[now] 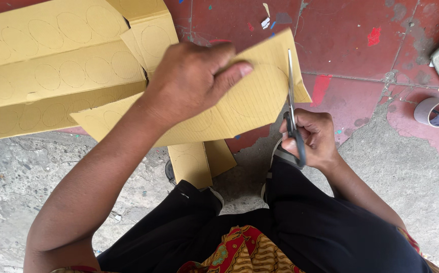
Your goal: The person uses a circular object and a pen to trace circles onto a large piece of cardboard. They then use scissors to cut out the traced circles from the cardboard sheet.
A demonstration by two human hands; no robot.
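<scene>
Cardboard dominates: one large folded sheet (52, 65) at upper left, pencilled with rows of circles, and one smaller cardboard piece (249, 101) with a drawn circle, held above the red tiled floor (361, 45). One offcut (199, 162) lies between the person's knees. One roll of tape (434, 112) sits at the right edge. The left hand (194, 81) pinches the smaller piece from above. The right hand (313, 139) is clenched through the handles of one pair of scissors (291, 96), whose blades cut into that piece's right edge.
</scene>
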